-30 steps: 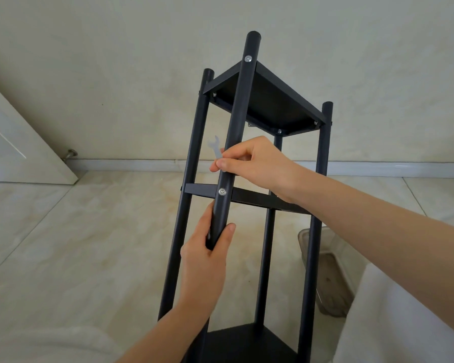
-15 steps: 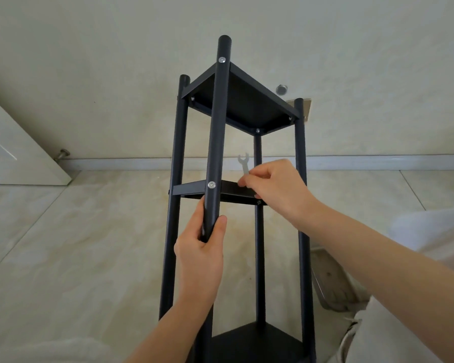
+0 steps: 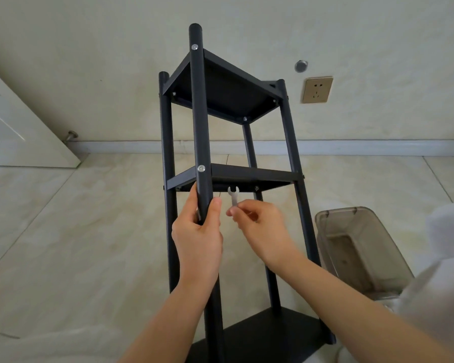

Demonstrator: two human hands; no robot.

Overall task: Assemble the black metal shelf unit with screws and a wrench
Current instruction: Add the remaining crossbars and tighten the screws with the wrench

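Observation:
The black metal shelf unit [image 3: 226, 90] stands upright on the floor, with three shelves between four round posts. Silver screws [image 3: 201, 168] show on the near post at the top and middle shelves. My left hand [image 3: 198, 231] grips the near post just below the middle shelf [image 3: 249, 176]. My right hand [image 3: 260, 226] pinches the lower end of a small silver wrench [image 3: 233, 196]. The wrench's open jaw points up, just under the middle shelf's front edge.
A translucent plastic bin [image 3: 357, 247] stands on the tiled floor right of the unit. White cloth [image 3: 446, 271] fills the lower right. A wall socket [image 3: 317, 89] sits on the wall behind. A white door [image 3: 19, 127] is at left.
My right hand with the wrench has moved down from above the middle shelf to just below its front edge. My left hand has kept its grip on the near post.

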